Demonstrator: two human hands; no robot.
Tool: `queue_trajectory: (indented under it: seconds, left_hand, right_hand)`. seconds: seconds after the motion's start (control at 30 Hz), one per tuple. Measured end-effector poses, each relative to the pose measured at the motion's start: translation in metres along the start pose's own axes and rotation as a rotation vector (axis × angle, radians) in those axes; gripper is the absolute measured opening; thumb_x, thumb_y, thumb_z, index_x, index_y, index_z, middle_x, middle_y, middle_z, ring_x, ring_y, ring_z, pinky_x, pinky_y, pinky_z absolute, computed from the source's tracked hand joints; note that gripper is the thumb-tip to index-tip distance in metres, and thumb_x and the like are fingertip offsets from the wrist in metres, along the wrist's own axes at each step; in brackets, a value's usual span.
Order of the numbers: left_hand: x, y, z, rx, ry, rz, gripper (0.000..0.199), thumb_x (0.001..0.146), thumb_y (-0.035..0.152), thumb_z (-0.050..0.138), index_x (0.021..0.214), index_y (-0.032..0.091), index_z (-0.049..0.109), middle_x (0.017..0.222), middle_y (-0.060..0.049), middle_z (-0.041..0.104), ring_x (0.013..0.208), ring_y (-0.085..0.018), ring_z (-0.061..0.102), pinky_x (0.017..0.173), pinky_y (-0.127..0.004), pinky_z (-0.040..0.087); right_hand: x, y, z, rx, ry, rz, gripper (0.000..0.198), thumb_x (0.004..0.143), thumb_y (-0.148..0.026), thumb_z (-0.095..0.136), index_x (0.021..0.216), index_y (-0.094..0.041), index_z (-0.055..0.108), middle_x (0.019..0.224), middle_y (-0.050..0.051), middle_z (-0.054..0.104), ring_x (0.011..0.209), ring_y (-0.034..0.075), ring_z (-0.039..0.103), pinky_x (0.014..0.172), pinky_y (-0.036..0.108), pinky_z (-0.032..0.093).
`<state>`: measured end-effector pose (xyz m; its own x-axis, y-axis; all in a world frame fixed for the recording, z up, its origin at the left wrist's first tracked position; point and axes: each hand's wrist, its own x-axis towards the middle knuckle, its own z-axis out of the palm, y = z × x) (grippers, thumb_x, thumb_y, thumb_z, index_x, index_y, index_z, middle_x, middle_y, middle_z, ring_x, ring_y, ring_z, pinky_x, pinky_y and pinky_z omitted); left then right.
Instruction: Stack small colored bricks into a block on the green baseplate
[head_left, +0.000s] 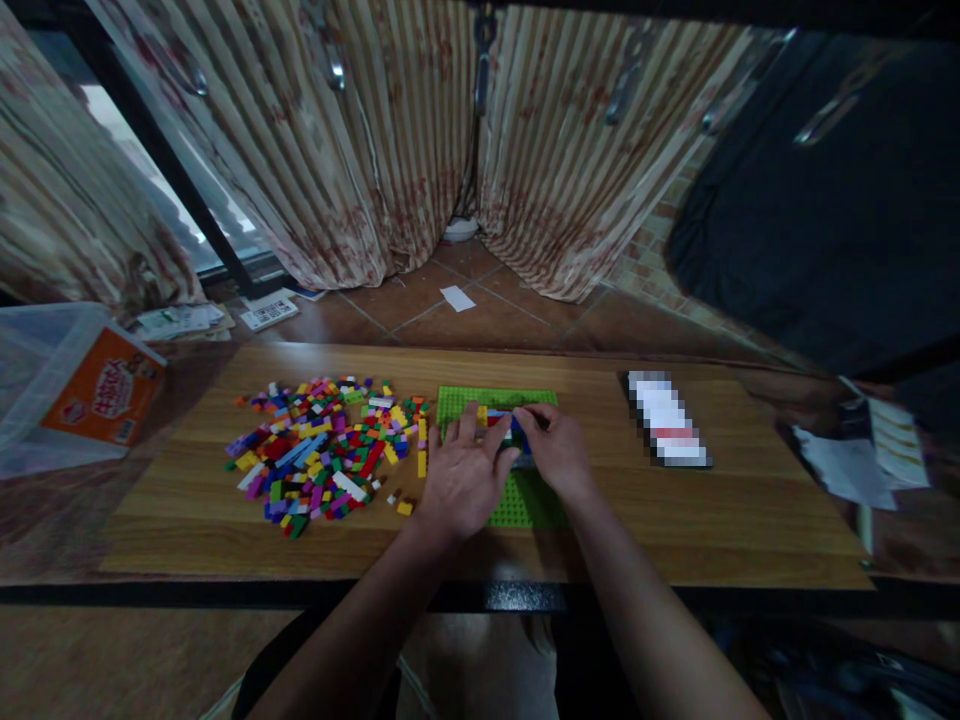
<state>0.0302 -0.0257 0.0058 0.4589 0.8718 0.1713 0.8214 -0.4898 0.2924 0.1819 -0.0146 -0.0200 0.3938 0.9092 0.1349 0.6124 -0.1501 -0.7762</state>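
Observation:
A green studded baseplate (517, 508) lies on the table with a small build of toy bricks (495, 412) near its middle, showing yellow, white and blue. My left hand (463, 482) rests over the plate's left side, fingers stretched and apart, the index finger and thumb beside the build. From the right, my right hand (556, 452) pinches at the build's right end, its thumb and index finger closed on a blue toy brick (517, 426). The hands hide much of the build, so how the blue brick sits there is unclear.
A spread pile of loose toy bricks (322, 455) covers the left of the wooden table (600, 550). To the right lies a phone (667, 420) with a blurred screen. Beyond the left edge stands a clear plastic box (30, 370); papers (844, 465) are past the right edge.

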Motion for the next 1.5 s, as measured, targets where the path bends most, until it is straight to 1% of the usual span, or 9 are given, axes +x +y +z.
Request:
queue_trajectory:
  seconds: [0.2, 0.4, 0.5, 0.6, 0.73, 1.03, 1.23, 1.37, 1.5]
  left_hand:
    - [0.003, 0.012, -0.004, 0.060, -0.010, 0.003, 0.046, 0.095, 0.046, 0.041, 0.132, 0.023, 0.056, 0.143, -0.015, 0.049, 0.120, -0.037, 0.052, 0.100, -0.062, 0.035]
    - [0.002, 0.011, -0.001, 0.024, -0.011, -0.010, 0.044, 0.095, 0.045, 0.042, 0.131, 0.025, 0.055, 0.145, -0.012, 0.049, 0.120, -0.035, 0.052, 0.100, -0.060, 0.037]
    - [-0.001, 0.006, 0.003, -0.021, 0.016, -0.001, 0.044, 0.095, 0.045, 0.042, 0.134, 0.027, 0.053, 0.146, -0.011, 0.046, 0.122, -0.033, 0.052, 0.101, -0.058, 0.037]
    - [-0.002, -0.001, 0.004, -0.120, 0.062, -0.001, 0.044, 0.097, 0.042, 0.040, 0.136, 0.026, 0.051, 0.146, -0.012, 0.046, 0.128, -0.031, 0.048, 0.104, -0.054, 0.039]
    - [0.006, -0.014, 0.000, -0.336, 0.215, -0.049, 0.043, 0.098, 0.037, 0.038, 0.133, 0.017, 0.053, 0.140, -0.015, 0.052, 0.133, -0.026, 0.046, 0.107, -0.046, 0.041]
    - [0.021, -0.049, -0.014, -0.655, 0.518, -0.202, 0.036, 0.094, 0.037, 0.047, 0.117, 0.014, 0.062, 0.117, -0.015, 0.067, 0.107, -0.024, 0.064, 0.095, -0.040, 0.050]
    - [0.020, -0.075, -0.030, -0.916, 0.625, -0.407, 0.038, 0.091, 0.043, 0.051, 0.111, 0.015, 0.066, 0.103, -0.009, 0.071, 0.081, -0.017, 0.068, 0.072, -0.028, 0.054]
    - [0.022, -0.081, -0.032, -1.112, 0.623, -0.505, 0.032, 0.086, 0.039, 0.057, 0.102, 0.014, 0.069, 0.095, -0.007, 0.071, 0.074, -0.015, 0.067, 0.069, -0.026, 0.054]
    - [0.022, -0.075, -0.024, -1.168, 0.471, -0.541, 0.029, 0.079, 0.031, 0.064, 0.102, 0.015, 0.069, 0.083, -0.003, 0.070, 0.063, -0.012, 0.063, 0.059, -0.023, 0.051]
  right_hand:
    - [0.000, 0.002, 0.001, -0.018, -0.022, -0.019, 0.028, 0.088, -0.040, 0.053, 0.089, -0.017, 0.069, 0.087, 0.010, 0.072, 0.079, 0.021, 0.064, 0.074, 0.033, 0.047]
    - [-0.001, 0.000, -0.002, -0.018, -0.041, -0.020, 0.025, 0.089, -0.039, 0.052, 0.087, -0.019, 0.068, 0.086, 0.007, 0.072, 0.078, 0.020, 0.064, 0.074, 0.031, 0.047]
    - [-0.001, 0.002, -0.006, 0.000, -0.058, -0.046, 0.034, 0.091, -0.045, 0.045, 0.089, -0.020, 0.069, 0.088, 0.008, 0.072, 0.081, 0.021, 0.064, 0.076, 0.032, 0.046]
    - [0.000, 0.007, -0.012, 0.113, -0.049, -0.003, 0.047, 0.093, -0.051, 0.035, 0.091, -0.020, 0.070, 0.086, 0.009, 0.072, 0.080, 0.022, 0.065, 0.075, 0.033, 0.047]
    - [0.001, 0.010, -0.019, 0.296, 0.077, 0.105, 0.054, 0.091, -0.058, 0.036, 0.100, -0.015, 0.069, 0.083, 0.009, 0.071, 0.074, 0.021, 0.064, 0.069, 0.033, 0.048]
    - [-0.004, -0.014, -0.019, 0.290, 0.265, -0.081, 0.040, 0.093, -0.047, 0.044, 0.088, -0.017, 0.070, 0.073, 0.003, 0.069, 0.064, 0.016, 0.059, 0.063, 0.030, 0.045]
    - [-0.022, -0.029, -0.006, 0.296, 0.225, -0.217, 0.034, 0.091, -0.045, 0.050, 0.083, -0.019, 0.071, 0.076, 0.002, 0.069, 0.070, 0.017, 0.062, 0.068, 0.030, 0.047]
    - [-0.014, -0.016, -0.007, 0.287, 0.301, -0.136, 0.033, 0.088, -0.044, 0.054, 0.089, -0.016, 0.072, 0.086, 0.007, 0.072, 0.081, 0.020, 0.065, 0.076, 0.034, 0.048]
    - [-0.003, 0.001, -0.010, 0.206, 0.266, -0.013, 0.044, 0.086, -0.049, 0.052, 0.103, -0.012, 0.068, 0.094, 0.012, 0.070, 0.084, 0.024, 0.064, 0.079, 0.040, 0.048]
